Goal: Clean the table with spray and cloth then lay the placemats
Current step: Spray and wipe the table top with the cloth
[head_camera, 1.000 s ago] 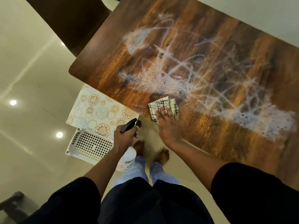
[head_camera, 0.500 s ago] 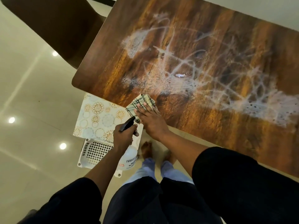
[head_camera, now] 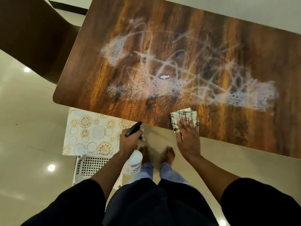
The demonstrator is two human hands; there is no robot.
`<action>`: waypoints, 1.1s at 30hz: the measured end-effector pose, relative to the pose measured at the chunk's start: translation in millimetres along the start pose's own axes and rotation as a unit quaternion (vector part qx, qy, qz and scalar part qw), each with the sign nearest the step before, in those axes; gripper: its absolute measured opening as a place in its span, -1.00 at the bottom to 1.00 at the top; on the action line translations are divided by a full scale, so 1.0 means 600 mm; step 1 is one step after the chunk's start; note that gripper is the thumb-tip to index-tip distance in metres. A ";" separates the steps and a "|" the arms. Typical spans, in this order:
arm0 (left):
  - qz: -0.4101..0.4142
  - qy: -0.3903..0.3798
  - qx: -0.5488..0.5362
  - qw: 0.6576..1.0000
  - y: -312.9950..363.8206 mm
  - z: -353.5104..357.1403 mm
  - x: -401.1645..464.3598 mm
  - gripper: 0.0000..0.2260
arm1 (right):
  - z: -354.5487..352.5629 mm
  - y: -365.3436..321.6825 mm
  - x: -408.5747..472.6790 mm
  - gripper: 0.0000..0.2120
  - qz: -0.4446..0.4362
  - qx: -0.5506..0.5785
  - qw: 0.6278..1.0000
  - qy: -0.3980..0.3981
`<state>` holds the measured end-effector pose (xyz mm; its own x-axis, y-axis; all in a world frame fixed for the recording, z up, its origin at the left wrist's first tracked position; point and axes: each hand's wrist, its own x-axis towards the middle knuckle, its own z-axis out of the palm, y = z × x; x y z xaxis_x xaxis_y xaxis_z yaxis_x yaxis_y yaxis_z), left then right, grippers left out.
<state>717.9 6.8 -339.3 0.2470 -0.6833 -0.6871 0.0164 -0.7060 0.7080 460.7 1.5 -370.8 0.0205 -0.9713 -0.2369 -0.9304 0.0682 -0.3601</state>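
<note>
— What's each hand doing?

— The right hand (head_camera: 189, 137) lies flat, fingers straight, pressing a folded checked cloth (head_camera: 184, 116) onto the near edge of the wooden table (head_camera: 244, 51). The left hand (head_camera: 130, 141) is curled round the neck of a spray bottle (head_camera: 132, 162), whose black trigger head points towards one o'clock, held off the table above the floor.

— And the tabletop?

— From the cloth, white streaks of foam (head_camera: 179, 69) spread towards twelve and two o'clock, crisscrossed, with a thick patch at the far left.

— The placemats?

— A placemat (head_camera: 91, 132) with gold and pale blue circles sits at nine o'clock from the bottle, off the table, resting on a white perforated basket (head_camera: 91, 167) beside the person's bare feet (head_camera: 156, 154). A dark chair (head_camera: 29, 33) stands at eleven o'clock.
</note>
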 end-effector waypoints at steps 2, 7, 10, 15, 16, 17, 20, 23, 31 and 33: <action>0.005 0.003 0.003 1.000 -0.002 -0.010 0.000 -0.79 | 0.015 -0.029 0.001 -0.42 0.017 -0.004 1.000 0.003; 0.032 0.017 -0.027 0.999 -0.002 -0.055 0.001 -0.66 | 0.045 -0.124 0.021 -0.44 -0.088 -0.007 0.995 -0.037; 0.045 0.033 -0.043 0.998 0.000 -0.085 0.005 -0.54 | 0.056 -0.196 0.057 -0.48 -0.146 -0.002 0.987 -0.067; 0.061 0.068 -0.050 0.995 0.011 -0.128 0.013 -0.50 | 0.067 -0.311 0.128 -0.47 -0.242 -0.021 0.961 -0.133; 0.062 0.079 -0.053 0.994 0.014 -0.136 0.016 -0.50 | 0.072 -0.330 0.141 -0.45 -0.262 -0.026 0.954 -0.141; 0.061 0.089 -0.057 0.993 0.018 -0.143 0.019 -0.51 | 0.078 -0.345 0.152 -0.43 -0.280 -0.031 0.948 -0.147; 0.065 0.107 -0.074 0.989 0.029 -0.156 0.028 -0.56 | 0.089 -0.364 0.176 -0.41 -0.312 -0.045 0.936 -0.156; 0.065 0.110 -0.093 0.987 0.040 -0.164 0.034 -0.54 | 0.086 -0.364 0.191 -0.40 -0.330 -0.047 0.931 -0.149; 0.047 0.075 -0.074 0.993 0.054 -0.164 0.059 -0.80 | 0.047 -0.335 0.272 -0.39 -0.214 -0.045 0.971 -0.099; 0.046 0.065 -0.066 0.995 0.051 -0.158 0.063 -0.78 | 0.019 -0.300 0.289 -0.46 -0.177 -0.034 0.979 -0.097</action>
<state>819.5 -22.9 -328.2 0.3760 -0.7076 -0.5982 0.1130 -0.6058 0.7876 635.9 -176.7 -357.2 0.4095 -0.8694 -0.2763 -0.8744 -0.2877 -0.3907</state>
